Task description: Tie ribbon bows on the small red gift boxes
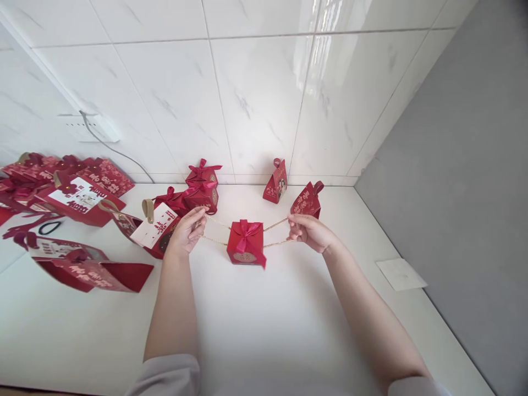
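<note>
A small red gift box [245,242] with a red ribbon bow sits on the white tabletop [256,324] between my hands. A thin gold cord [275,224] runs out from the box to both sides, two strands each way. My left hand [187,230] is closed on the cord's left ends. My right hand [310,231] pinches the right ends. Both strands are pulled taut and level with the box.
Two stacked red ribboned boxes [202,190] stand behind my left hand. Two house-shaped red boxes [276,182] stand at the back near the tiled wall. Red paper gift bags [78,201] lie heaped at the left. A white card [400,273] lies by the grey wall at the right.
</note>
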Motion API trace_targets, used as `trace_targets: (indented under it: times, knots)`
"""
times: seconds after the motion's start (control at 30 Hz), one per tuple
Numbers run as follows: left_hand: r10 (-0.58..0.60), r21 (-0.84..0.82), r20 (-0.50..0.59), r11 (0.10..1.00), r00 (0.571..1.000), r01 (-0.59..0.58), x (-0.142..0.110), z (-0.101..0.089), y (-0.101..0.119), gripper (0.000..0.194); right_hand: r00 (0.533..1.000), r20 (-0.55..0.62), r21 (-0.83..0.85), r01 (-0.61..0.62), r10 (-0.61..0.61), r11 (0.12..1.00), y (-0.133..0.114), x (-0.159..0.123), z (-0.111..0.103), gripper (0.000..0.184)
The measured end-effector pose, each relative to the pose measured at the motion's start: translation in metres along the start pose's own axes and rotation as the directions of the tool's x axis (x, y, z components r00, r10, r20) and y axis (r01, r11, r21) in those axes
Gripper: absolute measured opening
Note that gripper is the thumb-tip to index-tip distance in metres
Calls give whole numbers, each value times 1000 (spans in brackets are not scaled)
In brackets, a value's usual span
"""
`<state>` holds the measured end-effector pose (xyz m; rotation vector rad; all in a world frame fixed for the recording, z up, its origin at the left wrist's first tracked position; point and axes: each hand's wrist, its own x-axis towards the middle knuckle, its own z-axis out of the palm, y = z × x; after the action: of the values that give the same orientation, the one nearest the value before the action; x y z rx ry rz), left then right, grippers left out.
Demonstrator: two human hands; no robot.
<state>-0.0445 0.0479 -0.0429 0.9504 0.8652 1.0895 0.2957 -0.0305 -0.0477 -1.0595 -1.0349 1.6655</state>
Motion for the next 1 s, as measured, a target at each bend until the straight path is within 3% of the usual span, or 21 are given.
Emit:
trace_targets:
  times: [0.13, 0.3, 0.73, 0.87, 1.0]
  knots:
    - [73, 219, -58, 974, 996, -59, -13, 6, 21, 24, 996, -92, 6, -6, 7, 1000, -20, -15, -9, 34]
    - [170, 233, -135, 963, 976, -135, -22, 12, 35, 25, 987, -155, -72, 21, -32, 997, -36, -31, -22, 33]
    - [59, 417, -85, 909, 995, -18, -18, 15, 29, 30, 976, -197, -223, -142, 98, 965, -28, -37, -42, 39]
    - [43, 609, -99, 793, 994, 26, -18, 18, 23, 33, 982, -19, -396, -182, 190, 900, -27, -39, -33, 38]
    - [127, 780, -119, 625, 985, 13, -19, 28, 18, 37, 999, -5, -573, -34, 39, 819, -15, -29, -19, 33]
